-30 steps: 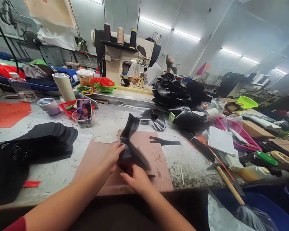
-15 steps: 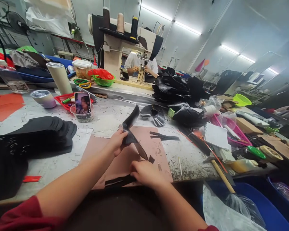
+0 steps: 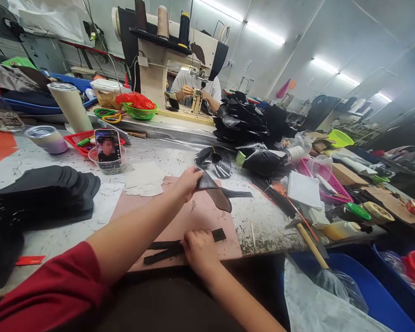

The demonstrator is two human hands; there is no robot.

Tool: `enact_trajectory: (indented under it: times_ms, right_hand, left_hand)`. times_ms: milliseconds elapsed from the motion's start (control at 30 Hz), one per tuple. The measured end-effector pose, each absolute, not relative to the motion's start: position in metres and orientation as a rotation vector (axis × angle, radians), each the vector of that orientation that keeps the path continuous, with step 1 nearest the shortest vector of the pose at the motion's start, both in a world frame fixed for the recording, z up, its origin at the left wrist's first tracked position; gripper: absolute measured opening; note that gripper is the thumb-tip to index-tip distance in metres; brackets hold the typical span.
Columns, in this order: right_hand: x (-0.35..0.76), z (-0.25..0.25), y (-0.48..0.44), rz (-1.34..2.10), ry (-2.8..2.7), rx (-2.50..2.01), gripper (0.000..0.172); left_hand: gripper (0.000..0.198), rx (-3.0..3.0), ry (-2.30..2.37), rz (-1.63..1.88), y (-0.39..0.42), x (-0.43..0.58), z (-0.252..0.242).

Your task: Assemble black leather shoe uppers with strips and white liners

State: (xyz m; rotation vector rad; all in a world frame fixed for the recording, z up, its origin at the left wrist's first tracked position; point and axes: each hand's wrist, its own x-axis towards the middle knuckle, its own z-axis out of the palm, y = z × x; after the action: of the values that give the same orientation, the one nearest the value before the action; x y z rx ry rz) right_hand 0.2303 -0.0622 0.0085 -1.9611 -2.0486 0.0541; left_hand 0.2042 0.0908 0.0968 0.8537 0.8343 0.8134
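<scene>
My left hand point(image 3: 191, 182) is closed on a curved dark leather piece point(image 3: 212, 190), pinched at its left end and held above the mat. The piece's free end hangs toward the right, its brownish side partly showing. My right hand point(image 3: 201, 249) rests lower down, fingers curled over black strips point(image 3: 164, 253) lying on the pinkish board point(image 3: 180, 219). The strips' short end pokes out right of the fingers, and the fingertips' exact grip is hidden. Another pair of black strips point(image 3: 240, 194) lies beyond the leather piece, partly covered by it.
Stacked black pieces point(image 3: 55, 189) lie at left. A phone point(image 3: 107, 146) stands in a clear tub. Off-white sheets point(image 3: 145, 179) and a coiled black bundle point(image 3: 214, 161) lie behind the board. At right are a hammer point(image 3: 313, 246) and a notebook point(image 3: 303, 190). A co-worker point(image 3: 212, 87) sits behind the sewing machine.
My left hand has moved right and away from me with the leather piece, which has turned. My right hand has settled flatter over the strips. The view has shifted slightly.
</scene>
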Motion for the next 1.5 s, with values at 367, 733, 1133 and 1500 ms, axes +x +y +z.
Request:
enact_trajectory:
  times_ms: [367, 733, 1133, 1500]
  right_hand:
    - [0.235, -0.003, -0.084, -0.11, -1.945, -1.801, 0.023]
    - [0.243, -0.007, -0.1, -0.133, -1.938, -1.752, 0.036]
    - [0.257, 0.006, -0.096, 0.115, -1.615, -1.561, 0.021]
    - [0.211, 0.024, -0.01, 1.016, -0.346, -1.304, 0.025]
  left_hand:
    - [0.008, 0.868, 0.82, 0.786, 0.09, 0.207, 0.091]
    - [0.01, 0.885, 0.812, 0.755, 0.086, 0.217, 0.093]
    - [0.005, 0.882, 0.749, 0.816, 0.092, 0.219, 0.106]
    - [0.015, 1.139, 1.0, 0.637, 0.044, 0.107, 0.049]
